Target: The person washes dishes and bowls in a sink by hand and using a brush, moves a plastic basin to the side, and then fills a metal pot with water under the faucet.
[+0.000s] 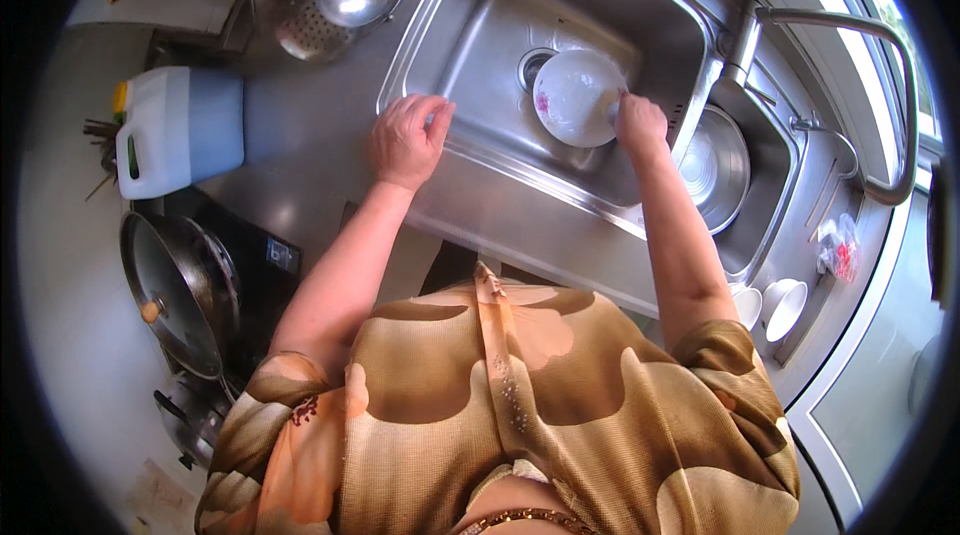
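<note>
A white shallow dish (574, 101) with pink flower prints is held over the basin of the stainless steel sink (487, 103), beside the drain (534, 63). My right hand (643, 122) grips the dish's right rim; most of those fingertips are hidden from me. Wet-looking shine covers the dish's inner face. At the sink's near-left corner, my left hand (409, 141) rests with fingers loosely curled and the thumb apart. Nothing shows between its fingers.
A metal basin (712, 169) sits in the smaller right-hand sink, below the tall faucet (746, 47). White bowls (784, 310) stand near my right elbow. On the left are a plastic jug (180, 133), a lidded pan (172, 295) and metal strainers (319, 32).
</note>
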Action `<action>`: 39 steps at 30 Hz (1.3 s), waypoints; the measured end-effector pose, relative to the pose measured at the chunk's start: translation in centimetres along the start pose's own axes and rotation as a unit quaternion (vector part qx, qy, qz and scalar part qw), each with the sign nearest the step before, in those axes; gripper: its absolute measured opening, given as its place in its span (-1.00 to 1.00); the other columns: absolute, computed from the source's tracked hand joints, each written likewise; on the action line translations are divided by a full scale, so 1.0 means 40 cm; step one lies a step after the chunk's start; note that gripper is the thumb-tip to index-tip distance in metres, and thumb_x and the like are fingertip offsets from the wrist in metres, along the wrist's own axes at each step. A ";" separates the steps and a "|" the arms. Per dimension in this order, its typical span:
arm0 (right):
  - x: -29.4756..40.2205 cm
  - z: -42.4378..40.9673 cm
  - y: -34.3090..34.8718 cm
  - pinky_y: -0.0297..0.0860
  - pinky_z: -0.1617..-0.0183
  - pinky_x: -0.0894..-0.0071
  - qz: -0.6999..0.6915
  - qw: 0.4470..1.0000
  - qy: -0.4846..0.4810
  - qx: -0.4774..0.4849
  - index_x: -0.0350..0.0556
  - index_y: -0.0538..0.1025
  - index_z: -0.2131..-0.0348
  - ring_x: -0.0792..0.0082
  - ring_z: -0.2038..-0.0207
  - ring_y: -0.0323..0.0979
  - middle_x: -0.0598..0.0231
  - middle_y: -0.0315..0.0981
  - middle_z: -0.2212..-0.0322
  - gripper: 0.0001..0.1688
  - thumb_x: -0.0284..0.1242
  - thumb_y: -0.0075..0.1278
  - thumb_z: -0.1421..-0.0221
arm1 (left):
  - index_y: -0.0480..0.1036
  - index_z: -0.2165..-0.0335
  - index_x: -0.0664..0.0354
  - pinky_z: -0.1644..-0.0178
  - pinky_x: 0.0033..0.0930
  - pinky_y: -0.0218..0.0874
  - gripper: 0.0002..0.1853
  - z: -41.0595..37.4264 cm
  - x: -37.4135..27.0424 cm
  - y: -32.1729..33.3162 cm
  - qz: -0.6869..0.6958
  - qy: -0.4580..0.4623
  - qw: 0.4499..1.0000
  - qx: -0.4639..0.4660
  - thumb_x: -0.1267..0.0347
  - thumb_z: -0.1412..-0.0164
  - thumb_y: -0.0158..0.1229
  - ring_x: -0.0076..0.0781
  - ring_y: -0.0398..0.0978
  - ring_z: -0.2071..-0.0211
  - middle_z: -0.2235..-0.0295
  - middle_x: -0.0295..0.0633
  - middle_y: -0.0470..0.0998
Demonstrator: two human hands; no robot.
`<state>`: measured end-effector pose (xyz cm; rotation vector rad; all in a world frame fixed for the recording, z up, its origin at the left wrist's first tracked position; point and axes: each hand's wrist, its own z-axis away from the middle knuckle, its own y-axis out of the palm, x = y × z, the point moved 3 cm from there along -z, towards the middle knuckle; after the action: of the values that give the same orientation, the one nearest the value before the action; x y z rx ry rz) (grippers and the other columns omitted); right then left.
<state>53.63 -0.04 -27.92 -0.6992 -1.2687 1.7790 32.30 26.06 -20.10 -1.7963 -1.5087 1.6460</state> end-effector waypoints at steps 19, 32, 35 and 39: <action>0.054 0.015 -0.007 0.45 0.30 0.16 -0.024 0.997 -0.076 0.021 -0.10 0.57 0.48 0.04 0.37 0.52 0.02 0.53 0.47 -0.83 -0.52 -0.07 0.08 | 0.49 0.48 0.13 0.37 -0.24 0.26 -0.84 0.004 -0.006 -0.007 -0.005 -0.001 1.000 -0.004 0.28 -0.08 0.14 -0.18 0.44 0.44 0.50 -0.24 0.52; -0.030 0.306 -0.236 0.35 0.33 0.41 -0.363 0.906 0.129 -0.177 -0.08 0.53 0.18 0.33 0.48 0.46 0.10 0.51 0.46 -0.73 -0.48 0.04 -0.07 | 0.42 0.11 0.32 0.00 -0.22 0.25 -0.37 -0.145 0.089 0.492 0.043 -0.300 0.864 0.401 0.04 0.04 0.21 -0.05 0.43 0.08 0.10 0.05 0.46; -0.037 0.360 -0.204 0.31 0.39 0.53 -0.432 0.868 0.144 -0.199 -0.09 0.52 0.16 0.52 0.55 0.33 0.19 0.49 0.49 -0.71 -0.53 0.05 -0.06 | 0.48 0.19 0.28 0.11 -0.22 0.34 -0.45 -0.141 0.078 0.613 -0.044 -0.269 0.873 0.405 0.07 0.06 0.24 -0.12 0.49 0.14 0.19 0.04 0.51; -0.048 0.408 -0.169 0.32 0.36 0.56 -0.453 0.855 0.124 -0.219 -0.12 0.50 0.14 0.55 0.48 0.38 0.22 0.52 0.37 -0.71 -0.56 0.03 -0.07 | 0.50 0.25 0.27 0.56 -0.39 0.38 -0.64 -0.094 0.075 0.718 0.095 -0.418 0.800 0.420 0.28 0.02 0.24 -0.33 0.54 0.48 0.40 -0.11 0.56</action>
<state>43.47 -8.55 -16.10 -0.4210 -1.4879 0.6143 49.05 18.04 -42.55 -0.7405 -0.5221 2.8005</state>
